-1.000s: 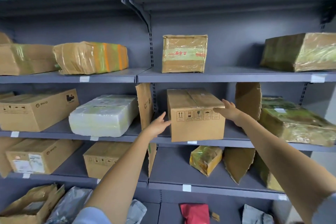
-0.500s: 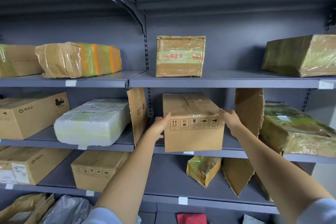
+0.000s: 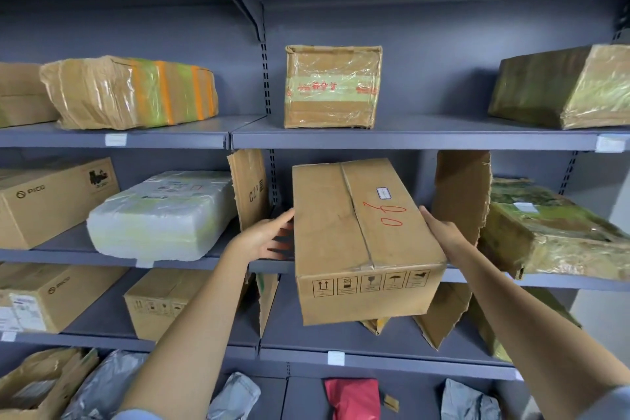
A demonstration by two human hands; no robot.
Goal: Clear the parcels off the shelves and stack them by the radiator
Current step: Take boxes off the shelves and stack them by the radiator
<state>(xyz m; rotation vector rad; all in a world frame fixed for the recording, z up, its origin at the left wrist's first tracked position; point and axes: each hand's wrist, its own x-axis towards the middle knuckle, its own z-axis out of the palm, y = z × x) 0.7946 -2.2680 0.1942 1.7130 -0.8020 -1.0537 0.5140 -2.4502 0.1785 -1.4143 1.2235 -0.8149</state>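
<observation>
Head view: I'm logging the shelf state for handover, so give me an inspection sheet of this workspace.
Surface: grey metal shelves, several tiers.
Job's things: plain carton marked in red, front end past the shelf edge; taped box above; white parcel to its left.
Clutter: torn cardboard dividers; bags on the bottom tier.
Grip: left hand flat against the carton's left side, right hand on its right side.
Cables: nothing seen.
Surroundings: radiator not in view.
</observation>
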